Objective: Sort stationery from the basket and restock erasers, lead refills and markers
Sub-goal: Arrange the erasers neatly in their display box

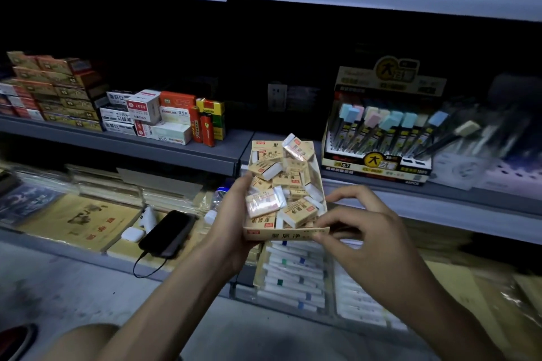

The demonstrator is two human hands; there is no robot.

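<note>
Before dim shelves (176, 152), both hands (231, 214) (360, 223) grip a tan box (281, 234) of wrapped erasers (264, 202).

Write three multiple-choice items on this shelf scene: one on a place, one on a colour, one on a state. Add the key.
1. Where is the black phone?
A. left of the eraser tray, lower down
B. inside the tray
C. on the top shelf

2. What colour are the sleeves of the erasers?
A. green
B. black
C. beige

3. What is the tray's state?
A. empty
B. heaped, held by the left hand and the right hand
C. lidded

Key:
1 A: the phone lies down-left of the tray.
2 C: beige sleeves cover white ends.
3 B: the left hand grips its side, and the right fingers pinch its front corner.
</note>
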